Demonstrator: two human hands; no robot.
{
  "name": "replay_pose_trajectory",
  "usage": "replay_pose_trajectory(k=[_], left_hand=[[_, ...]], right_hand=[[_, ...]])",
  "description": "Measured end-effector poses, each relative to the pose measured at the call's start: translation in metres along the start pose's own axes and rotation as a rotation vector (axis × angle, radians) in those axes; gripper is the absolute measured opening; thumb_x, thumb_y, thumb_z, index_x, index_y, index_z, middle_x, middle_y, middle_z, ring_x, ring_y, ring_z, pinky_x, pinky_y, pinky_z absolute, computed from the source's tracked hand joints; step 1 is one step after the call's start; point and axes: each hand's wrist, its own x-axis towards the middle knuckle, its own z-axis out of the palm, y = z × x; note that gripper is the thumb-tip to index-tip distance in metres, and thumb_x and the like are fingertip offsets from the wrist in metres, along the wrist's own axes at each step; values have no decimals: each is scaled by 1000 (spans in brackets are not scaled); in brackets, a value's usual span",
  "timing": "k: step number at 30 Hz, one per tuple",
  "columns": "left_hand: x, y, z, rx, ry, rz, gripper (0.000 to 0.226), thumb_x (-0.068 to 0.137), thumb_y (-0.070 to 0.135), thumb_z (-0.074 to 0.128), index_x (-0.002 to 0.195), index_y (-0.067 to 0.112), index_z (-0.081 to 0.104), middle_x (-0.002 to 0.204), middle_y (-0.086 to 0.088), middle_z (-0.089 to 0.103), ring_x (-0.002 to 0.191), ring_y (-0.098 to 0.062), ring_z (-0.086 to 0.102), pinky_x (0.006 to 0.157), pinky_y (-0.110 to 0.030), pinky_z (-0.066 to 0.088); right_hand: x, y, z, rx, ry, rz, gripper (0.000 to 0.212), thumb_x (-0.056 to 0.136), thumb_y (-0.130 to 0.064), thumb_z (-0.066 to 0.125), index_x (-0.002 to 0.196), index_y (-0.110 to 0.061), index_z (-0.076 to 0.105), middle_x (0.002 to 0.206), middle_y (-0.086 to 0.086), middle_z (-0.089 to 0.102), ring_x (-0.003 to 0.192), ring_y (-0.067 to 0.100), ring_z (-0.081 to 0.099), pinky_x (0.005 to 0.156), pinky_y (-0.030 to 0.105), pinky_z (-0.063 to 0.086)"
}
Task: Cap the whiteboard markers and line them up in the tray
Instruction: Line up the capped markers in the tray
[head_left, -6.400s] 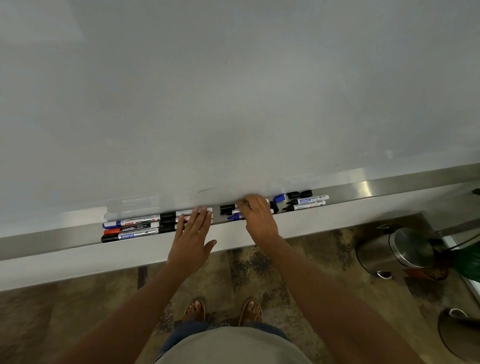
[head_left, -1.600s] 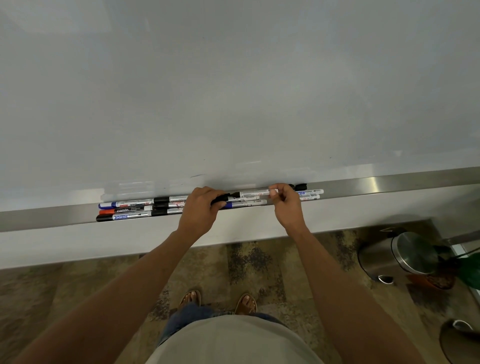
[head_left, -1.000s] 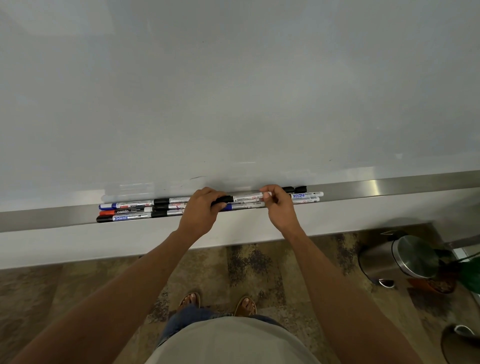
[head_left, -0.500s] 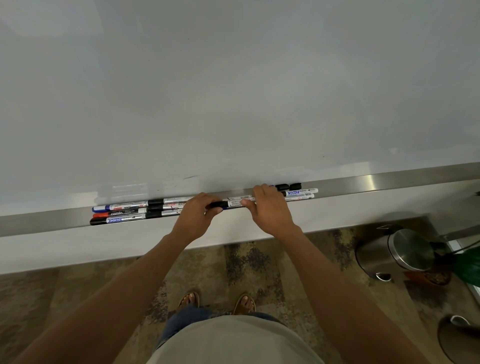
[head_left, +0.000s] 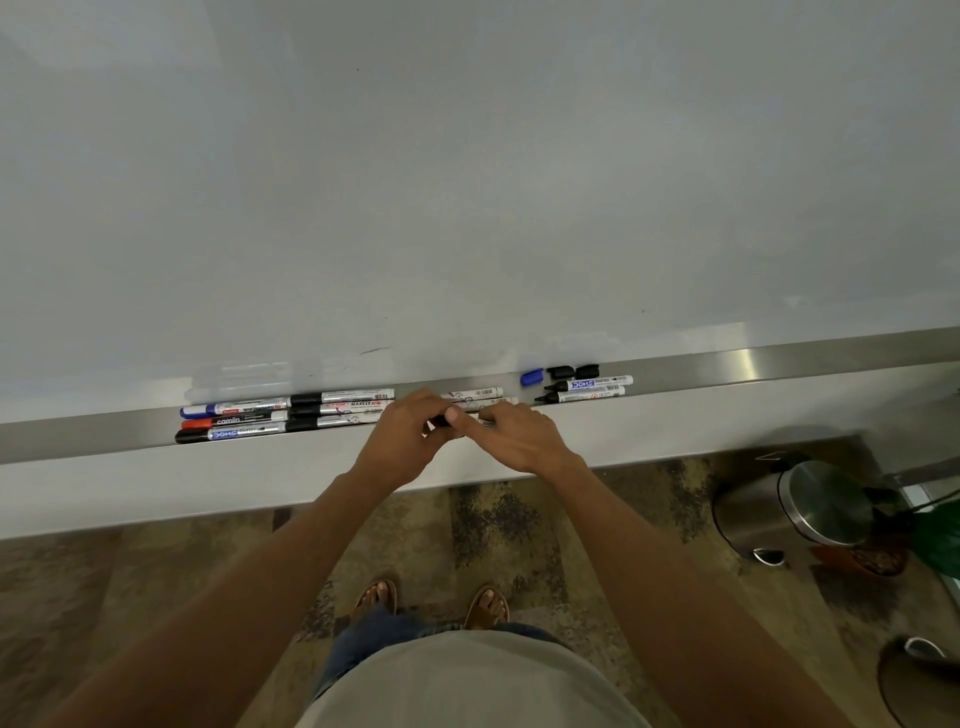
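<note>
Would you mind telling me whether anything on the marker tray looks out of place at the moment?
Yes: right of the hands, two markers lie uncapped on the tray, tips exposed. Three loose caps, one blue and two black, sit just behind them.

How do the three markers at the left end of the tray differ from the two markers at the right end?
The three left markers wear caps, blue, red and black; the two right markers are uncapped, with bare black tips pointing left. The left markers lie packed side by side, touching the next group; the right markers lie apart from the rest, with three loose caps behind them. Both groups lie lengthwise in the tray.
</note>
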Motion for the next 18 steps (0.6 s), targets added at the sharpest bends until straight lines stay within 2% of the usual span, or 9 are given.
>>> replay_pose_trajectory(k=[2,5,13,15,18], left_hand=[[-3,1,2,8,17,21,20,79,7,74,98,11,70,87,0,66,72,-10,56,68,-16,45],[-9,4,6,-2,24,25,21,77,3,73,97,9,69,90,-1,69,76,-9,58,72,-12,44],[-25,8,15,4,40,56,20,74,1,76,92,7,70,84,-3,69,76,-14,61,71,-23,48],[-26,9,15,-3,61,46,22,73,-2,77,92,5,70,85,-5,69,76,-16,62,72,-23,48],[-27,10,15,-2,78,31,24,71,-5,77,92,5,70,85,-6,69,76,-16,62,73,-14,46]], right_hand=[[2,2,1,57,-61,38,79,61,-98,18,64,-25,50,75,-3,62,77,19,60,74,39,47],[1,7,4,54,-99,47,81,53,-101,25,56,-21,37,58,-3,50,59,17,52,58,33,38],[-5,10,21,46,12,49,81,50,-101,27,48,-20,35,47,-7,43,46,15,45,52,28,33],[-7,8,26,48,75,44,77,57,-96,30,45,-20,37,45,-7,43,45,14,45,49,26,30],[-9,3,31,28,144,31,69,63,-87,35,43,-21,39,43,-7,44,43,13,46,48,25,30]])
